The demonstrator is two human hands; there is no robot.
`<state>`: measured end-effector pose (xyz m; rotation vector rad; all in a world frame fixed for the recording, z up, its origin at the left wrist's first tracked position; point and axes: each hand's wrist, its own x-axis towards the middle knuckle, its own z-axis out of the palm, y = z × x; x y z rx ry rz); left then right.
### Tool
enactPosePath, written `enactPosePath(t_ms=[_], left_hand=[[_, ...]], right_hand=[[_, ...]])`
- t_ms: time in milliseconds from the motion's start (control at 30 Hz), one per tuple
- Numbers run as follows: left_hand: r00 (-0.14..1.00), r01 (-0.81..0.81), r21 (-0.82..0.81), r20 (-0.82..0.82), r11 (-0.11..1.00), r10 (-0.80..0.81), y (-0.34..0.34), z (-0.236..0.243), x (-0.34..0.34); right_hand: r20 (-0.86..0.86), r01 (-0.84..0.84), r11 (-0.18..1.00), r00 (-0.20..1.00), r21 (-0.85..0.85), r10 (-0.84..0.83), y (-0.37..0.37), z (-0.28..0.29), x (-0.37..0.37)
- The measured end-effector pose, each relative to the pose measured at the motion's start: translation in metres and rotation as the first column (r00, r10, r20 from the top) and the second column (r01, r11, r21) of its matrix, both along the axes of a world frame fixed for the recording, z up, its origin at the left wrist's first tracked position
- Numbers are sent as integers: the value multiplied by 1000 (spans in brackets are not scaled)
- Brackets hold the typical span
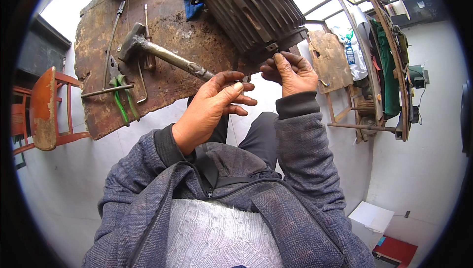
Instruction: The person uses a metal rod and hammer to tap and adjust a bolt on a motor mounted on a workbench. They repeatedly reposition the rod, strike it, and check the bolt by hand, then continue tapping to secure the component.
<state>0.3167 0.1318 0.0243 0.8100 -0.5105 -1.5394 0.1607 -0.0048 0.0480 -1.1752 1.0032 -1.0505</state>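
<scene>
Scuffed, stained wood is shown by the desk [93, 46]; lettering is printed on a white bag [355, 57] at right. Grimy, dark and finned, the motor housing [251, 14] is set at far right on it. Beside its near corner, the right hand [291, 73] is pinched; the left hand [212, 100] is loosely curled. What either grasps cannot be told.
</scene>
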Motion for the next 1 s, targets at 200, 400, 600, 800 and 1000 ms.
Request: enactPosePath(t_ms=[200,400,600,800,1000], left_hand=[[1000,-9,-11,-23,1000,8,2,-1,4],[1000,3,-20,-29,1000,-4,1,-5,3],[999,27,-36,-32,999,-28,0,-5,0],[1000,22,-17,-12,1000,-22,-1,-3,4],[999,37,-10,-3,999,-37,-5,-3,0]], right_hand=[[-35,24,989,999,147,-19,-1,9,-1],[-137,-49,974,987,222,81,-6,19,2],[-98,-188,920,967,343,234,-12,33,-5],[-97,-239,897,951,371,294,-17,29,-14],[169,-327,805,945,496,279,-23,21,-13]])
